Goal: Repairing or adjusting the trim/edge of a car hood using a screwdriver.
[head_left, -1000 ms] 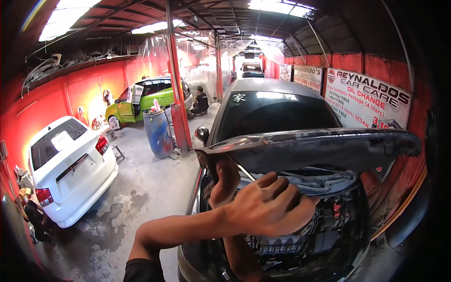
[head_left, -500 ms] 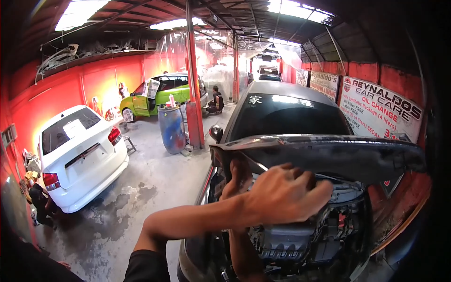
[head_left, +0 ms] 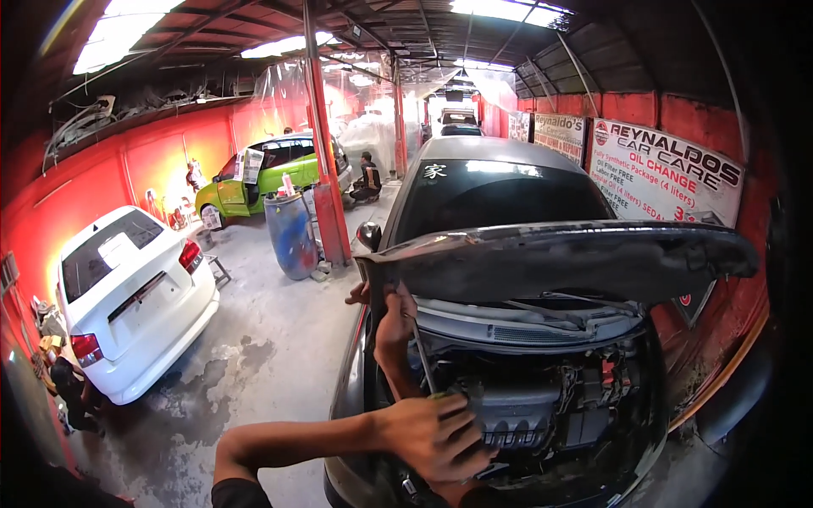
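Observation:
A dark car stands in front of me with its hood [head_left: 542, 262] raised over the engine bay [head_left: 517, 398]. My left arm reaches across from the lower left, over my right forearm. The fingers of my left hand [head_left: 440, 440] are curled around the lower end of a thin metal rod [head_left: 425, 360], where a bit of yellow-green shows. Toward the hood's left corner the rod's upper end runs up beside my right hand [head_left: 395, 320]. That hand grips the corner, thumb on the inner side and fingertips showing past the outer edge. What the rod's tip touches is hidden.
A white car [head_left: 140, 305] is parked at left, with a person [head_left: 72, 385] crouching beside it. Farther back are a blue drum [head_left: 292, 237], a red post [head_left: 329, 195], a green car [head_left: 271, 173] and another crouching person [head_left: 367, 178]. Signboards [head_left: 669, 173] line the right wall.
My left hand has swung down and to the left, and the rod has turned from slanting rightward to pointing steeply down. My right hand stays at the hood corner. The view has shifted slightly.

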Demonstrator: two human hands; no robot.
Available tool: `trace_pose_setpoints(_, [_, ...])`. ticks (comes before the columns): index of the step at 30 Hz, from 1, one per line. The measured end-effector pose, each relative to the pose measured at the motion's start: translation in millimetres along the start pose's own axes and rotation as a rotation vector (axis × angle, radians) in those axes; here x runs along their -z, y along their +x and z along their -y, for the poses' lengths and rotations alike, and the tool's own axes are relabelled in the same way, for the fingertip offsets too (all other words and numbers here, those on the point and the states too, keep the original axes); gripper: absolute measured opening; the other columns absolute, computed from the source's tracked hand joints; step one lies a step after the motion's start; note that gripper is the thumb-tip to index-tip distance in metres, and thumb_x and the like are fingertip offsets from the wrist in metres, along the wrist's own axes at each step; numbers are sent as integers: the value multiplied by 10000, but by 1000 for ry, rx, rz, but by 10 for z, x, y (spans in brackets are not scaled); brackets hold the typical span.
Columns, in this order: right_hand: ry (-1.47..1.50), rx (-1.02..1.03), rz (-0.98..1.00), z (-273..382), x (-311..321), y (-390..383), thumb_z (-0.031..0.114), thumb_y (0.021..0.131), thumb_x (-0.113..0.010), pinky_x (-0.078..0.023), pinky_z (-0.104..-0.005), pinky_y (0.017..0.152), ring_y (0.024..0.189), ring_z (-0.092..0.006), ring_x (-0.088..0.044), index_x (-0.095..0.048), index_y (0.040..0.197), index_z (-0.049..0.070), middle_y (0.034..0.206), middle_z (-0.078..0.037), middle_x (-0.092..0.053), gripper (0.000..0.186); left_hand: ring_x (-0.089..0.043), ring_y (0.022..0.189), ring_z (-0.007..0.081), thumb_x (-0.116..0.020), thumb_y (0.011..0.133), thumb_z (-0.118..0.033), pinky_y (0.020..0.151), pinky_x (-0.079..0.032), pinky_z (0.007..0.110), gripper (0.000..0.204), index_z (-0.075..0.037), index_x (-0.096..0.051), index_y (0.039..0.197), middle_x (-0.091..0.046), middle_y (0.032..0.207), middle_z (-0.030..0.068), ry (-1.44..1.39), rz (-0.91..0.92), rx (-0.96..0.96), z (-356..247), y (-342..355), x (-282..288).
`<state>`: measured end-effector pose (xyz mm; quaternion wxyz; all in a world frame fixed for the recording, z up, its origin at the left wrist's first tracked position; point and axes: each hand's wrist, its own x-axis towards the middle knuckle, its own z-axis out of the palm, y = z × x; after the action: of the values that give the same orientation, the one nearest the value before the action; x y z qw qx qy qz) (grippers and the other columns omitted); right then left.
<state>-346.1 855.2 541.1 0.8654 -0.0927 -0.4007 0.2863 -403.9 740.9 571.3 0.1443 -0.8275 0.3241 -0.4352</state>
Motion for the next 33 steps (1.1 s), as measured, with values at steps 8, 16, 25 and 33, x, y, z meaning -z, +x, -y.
trace_pose_setpoints(8, [-194, -122, 19, 176, -52, 182, 320, 1045, -494, -514, -269, 782, 853, -110, -636, -678, 1076, 5, 912, -61, -692, 366, -530, 559, 165, -630, 752, -25, 502, -431, 264, 70, -36, -562, 743, -485, 658, 31, -82, -141, -97, 79, 44, 522])
trace_pose_setpoints(16, [-351, 111, -62, 109, 117, 193, 281, 1027, -517, -467, -314, 890, 920, -178, -633, -637, 994, -28, 969, -100, -692, 333, -554, 564, 206, -756, 748, -113, 530, -481, 323, 228, -43, -542, 716, -505, 642, 44, -128, -286, -102, 461, -17, 471])
trace_pose_setpoints(25, [-361, 197, 7, -40, 91, 184, 365, 1039, -472, -453, -357, 923, 973, -220, -618, -586, 896, -11, 937, -130, -667, 419, -508, 541, 195, -720, 765, -131, 527, -452, 316, 212, -71, -532, 686, -455, 619, 22, -58, -368, -140, 680, -304, 158])
trace_pose_setpoints(33, [-325, 193, -14, 35, 45, 175, 386, 1026, -489, -421, -344, 949, 987, -221, -611, -567, 886, 11, 899, -118, -643, 407, -505, 574, 197, -655, 746, -112, 517, -417, 310, 144, -45, -537, 696, -444, 623, 44, -120, -495, -169, 661, -380, 77])
